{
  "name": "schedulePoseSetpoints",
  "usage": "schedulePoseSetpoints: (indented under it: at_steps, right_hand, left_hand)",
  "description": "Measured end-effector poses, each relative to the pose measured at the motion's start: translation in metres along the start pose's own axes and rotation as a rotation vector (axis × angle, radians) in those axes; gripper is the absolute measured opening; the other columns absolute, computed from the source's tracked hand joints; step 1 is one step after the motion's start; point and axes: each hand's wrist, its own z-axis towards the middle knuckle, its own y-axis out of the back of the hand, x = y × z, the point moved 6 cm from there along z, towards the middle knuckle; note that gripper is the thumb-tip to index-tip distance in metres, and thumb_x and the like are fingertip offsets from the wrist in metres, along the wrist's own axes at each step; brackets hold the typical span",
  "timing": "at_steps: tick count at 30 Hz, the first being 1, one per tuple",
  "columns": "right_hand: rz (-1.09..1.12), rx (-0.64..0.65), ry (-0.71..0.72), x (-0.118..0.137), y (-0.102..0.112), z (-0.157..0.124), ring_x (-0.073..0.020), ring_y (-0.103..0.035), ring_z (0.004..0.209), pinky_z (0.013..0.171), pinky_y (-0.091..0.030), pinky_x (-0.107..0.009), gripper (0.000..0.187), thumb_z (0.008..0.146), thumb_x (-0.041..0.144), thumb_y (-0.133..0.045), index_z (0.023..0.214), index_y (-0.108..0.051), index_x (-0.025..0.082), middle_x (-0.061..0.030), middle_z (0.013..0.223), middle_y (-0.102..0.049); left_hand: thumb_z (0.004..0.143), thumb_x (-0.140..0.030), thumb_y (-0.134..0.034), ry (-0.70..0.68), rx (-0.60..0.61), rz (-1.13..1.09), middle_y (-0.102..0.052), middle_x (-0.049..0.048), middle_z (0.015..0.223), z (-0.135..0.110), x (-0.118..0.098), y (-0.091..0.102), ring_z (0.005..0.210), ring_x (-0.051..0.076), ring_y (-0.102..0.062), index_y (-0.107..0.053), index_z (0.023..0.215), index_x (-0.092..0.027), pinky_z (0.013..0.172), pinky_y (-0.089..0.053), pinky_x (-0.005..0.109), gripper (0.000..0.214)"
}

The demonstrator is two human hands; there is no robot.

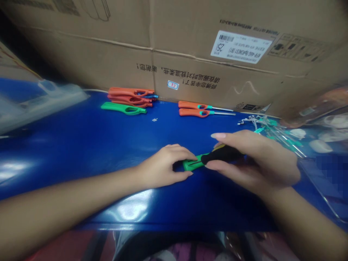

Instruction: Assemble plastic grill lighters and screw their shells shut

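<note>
My left hand (164, 165) pinches the end of a green plastic lighter body (192, 164) that lies on the blue table (81, 145). My right hand (258, 161) is wrapped round a tool with a black handle (221, 154), a screwdriver by the look of it, whose front end meets the green piece. The forefinger of my right hand stretches out above the handle. The tool's tip is hidden between the two hands.
A large cardboard box (174, 54) stands along the back of the table. In front of it lie stacked orange lighter shells (130, 97), a green shell (123, 108) and two orange lighters with metal tubes (203, 110). Thin metal parts with teal ends (272, 128) and plastic bags lie at right.
</note>
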Motion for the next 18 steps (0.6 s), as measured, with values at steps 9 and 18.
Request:
schedulePoseSetpoints:
  at_steps: [9,18]
  right_hand:
    - [0.104,-0.029,-0.083,-0.009,-0.001,0.000,-0.0189,-0.072,0.077,0.066,-0.060,-0.031,0.046,0.092,0.028,-0.068,0.137,-0.059,0.030,-0.0038,0.102,-0.075]
    - [0.132,-0.128,-0.166,-0.012,-0.007,-0.004,-0.0181,-0.069,0.076,0.060,-0.058,-0.029,0.042,0.094,0.025,-0.064,0.135,-0.060,0.030,-0.0040,0.102,-0.073]
  left_hand:
    - [0.085,-0.021,-0.075,-0.004,-0.019,0.005,-0.075,0.0050,0.112,0.000,0.001,0.000,0.104,0.020,-0.068,-0.070,0.114,-0.018,0.096,-0.050,0.035,0.030]
    - [0.085,-0.022,-0.075,0.001,-0.023,0.018,-0.074,0.0060,0.111,0.000,-0.001,0.001,0.104,0.021,-0.069,-0.070,0.113,-0.018,0.096,-0.050,0.036,0.029]
